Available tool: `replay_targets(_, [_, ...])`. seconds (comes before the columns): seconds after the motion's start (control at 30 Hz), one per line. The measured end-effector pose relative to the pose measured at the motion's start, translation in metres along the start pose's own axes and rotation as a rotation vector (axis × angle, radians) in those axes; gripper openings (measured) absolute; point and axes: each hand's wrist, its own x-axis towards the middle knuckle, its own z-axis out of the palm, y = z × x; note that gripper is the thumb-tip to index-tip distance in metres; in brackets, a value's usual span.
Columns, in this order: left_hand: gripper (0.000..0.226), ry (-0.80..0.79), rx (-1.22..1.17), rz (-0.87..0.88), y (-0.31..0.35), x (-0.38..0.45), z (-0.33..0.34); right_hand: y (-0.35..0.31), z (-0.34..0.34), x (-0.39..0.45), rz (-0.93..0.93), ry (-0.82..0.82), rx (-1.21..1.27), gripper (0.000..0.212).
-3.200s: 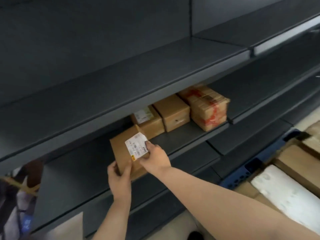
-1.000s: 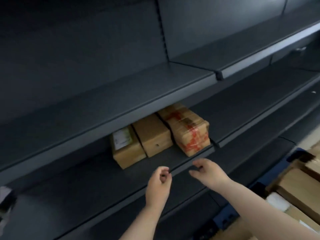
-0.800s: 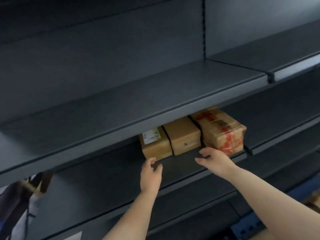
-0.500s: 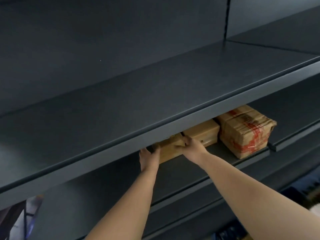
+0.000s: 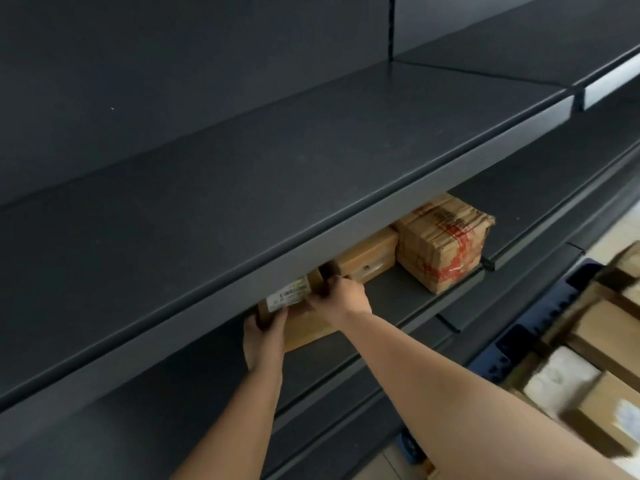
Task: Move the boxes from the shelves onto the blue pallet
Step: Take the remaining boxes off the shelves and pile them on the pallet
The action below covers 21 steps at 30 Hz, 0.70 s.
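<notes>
**Both hands on the labelled box under the dark shelf**

The person reaches both bare arms in beneath the wide dark upper shelf [image 5: 311, 174]. The left hand [image 5: 265, 336] grips the left end of a small brown labelled box [image 5: 304, 327], thumb curled up over its near top edge beside the white label. The right hand [image 5: 341, 296] has its fingers curled over the top right side of the same box. The box sits at the front of the lower shelf [image 5: 401, 299], partly tucked under the lip of the shelf above, so its back half is hidden.

Just to the right, still on that lower shelf, stands a plain brown box [image 5: 367, 258], and touching its right side a bulkier parcel [image 5: 443, 242] wrapped in brown tape with red markings. Both sit apart from the hands.

Down at the far right, on the floor side, the blue pallet [image 5: 550, 306] shows along its edge, with a pile of stacked boxes [image 5: 595, 362] on it, some brown, one white. That corner is blurred, so their labels cannot be read.
</notes>
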Motion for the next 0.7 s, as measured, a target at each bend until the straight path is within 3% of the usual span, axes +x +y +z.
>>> replay_targets(0.13, [0.057,-0.023,-0.001,0.0,-0.023,-0.046,-0.002,0.023,-0.008,-0.041,0.041,-0.063,0.166,0.06])
replay_targets(0.4, [0.04,-0.053,-0.008,0.135,-0.061,-0.177,0.022,0.109,-0.048,-0.148,-0.019,0.048,0.223,0.056])
replay_targets(0.53, [0.043,-0.176,0.048,0.159,-0.093,-0.251,0.074,0.19,-0.088,-0.197,0.032,0.19,0.213,0.052])
replay_targets(0.7, [0.029,-0.423,0.215,0.141,-0.134,-0.315,0.155,0.302,-0.141,-0.239,0.264,0.289,0.315,0.051])
